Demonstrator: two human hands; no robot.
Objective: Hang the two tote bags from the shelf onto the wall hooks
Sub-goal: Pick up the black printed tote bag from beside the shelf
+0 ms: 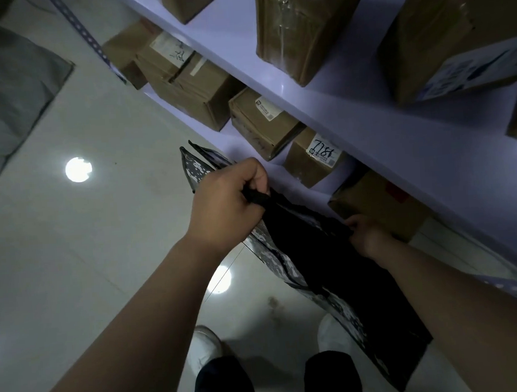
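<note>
Black tote bag [330,252] gripped by both hands, left [224,207], right [367,234].

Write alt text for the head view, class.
Both hands hold a dark patterned tote bag by its black handles: left hand, right hand. Beside them, white shelves carry cardboard boxes.

Bag [288,263]: glossy printed panels, matt black cloth straps. Boxes [289,33]: brown cardboard, clear tape, paper labels. Shelf [352,111]: smooth, pale, matt. Floor [87,236]: polished, reflective tile.
</note>
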